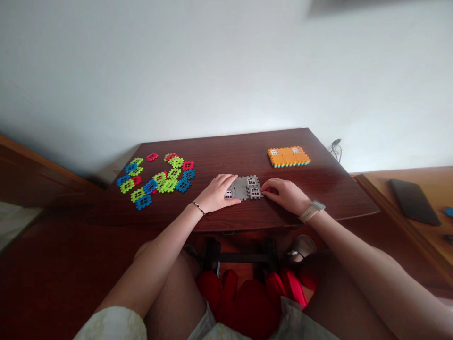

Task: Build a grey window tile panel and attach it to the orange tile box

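Observation:
A flat grey panel of interlocking toothed plastic tiles (241,192), some with white windows, lies near the table's front edge. Around its left end my left hand (216,192) is closed, fingers on the far side and thumb along the near side, covering part of that end. My right hand (286,194) pinches the panel's right edge beside a window tile, with thumb and index finger together. The other fingers of that hand are curled in. A neat orange stack of joined tiles (288,156), with a turquoise layer beneath, lies behind my right hand.
Loose window tiles (173,172) in green, blue and red are spread over the left of the dark wooden table (226,153). A wall stands behind it. Right of the table, a dark flat object (414,201) lies on a wooden surface, and black cables (335,147) hang nearby.

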Demonstrator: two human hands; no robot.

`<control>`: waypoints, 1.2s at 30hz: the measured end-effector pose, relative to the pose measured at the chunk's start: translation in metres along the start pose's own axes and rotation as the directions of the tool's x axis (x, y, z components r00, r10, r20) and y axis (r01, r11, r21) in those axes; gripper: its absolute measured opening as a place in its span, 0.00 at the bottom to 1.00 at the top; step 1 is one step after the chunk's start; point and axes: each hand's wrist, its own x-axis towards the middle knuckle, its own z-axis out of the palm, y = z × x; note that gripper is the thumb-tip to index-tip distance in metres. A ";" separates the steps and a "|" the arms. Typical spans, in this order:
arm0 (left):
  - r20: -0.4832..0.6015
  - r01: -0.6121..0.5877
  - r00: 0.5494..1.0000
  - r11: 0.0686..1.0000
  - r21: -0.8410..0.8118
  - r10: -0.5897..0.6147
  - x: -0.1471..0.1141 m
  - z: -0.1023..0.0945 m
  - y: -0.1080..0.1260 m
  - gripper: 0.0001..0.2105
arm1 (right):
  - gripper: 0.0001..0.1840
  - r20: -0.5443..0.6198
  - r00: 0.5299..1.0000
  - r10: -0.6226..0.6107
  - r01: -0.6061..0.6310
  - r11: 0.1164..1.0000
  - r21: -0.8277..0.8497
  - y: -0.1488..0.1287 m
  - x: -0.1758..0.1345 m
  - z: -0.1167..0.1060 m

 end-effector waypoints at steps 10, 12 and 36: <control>0.026 -0.018 1.000 0.999 0.034 0.017 0.000 -0.003 0.004 0.42 | 0.05 0.012 1.000 -0.004 0.004 1.000 -0.010 -0.002 0.000 0.000; 0.019 -0.034 0.999 0.999 0.043 0.033 0.000 -0.005 0.005 0.42 | 0.05 0.013 1.000 -0.004 0.004 1.000 -0.012 -0.002 0.000 -0.001; 0.012 -0.214 0.977 0.973 0.082 0.214 -0.002 0.000 0.029 0.18 | 0.05 0.002 1.000 -0.014 0.014 1.000 -0.022 -0.002 0.002 -0.001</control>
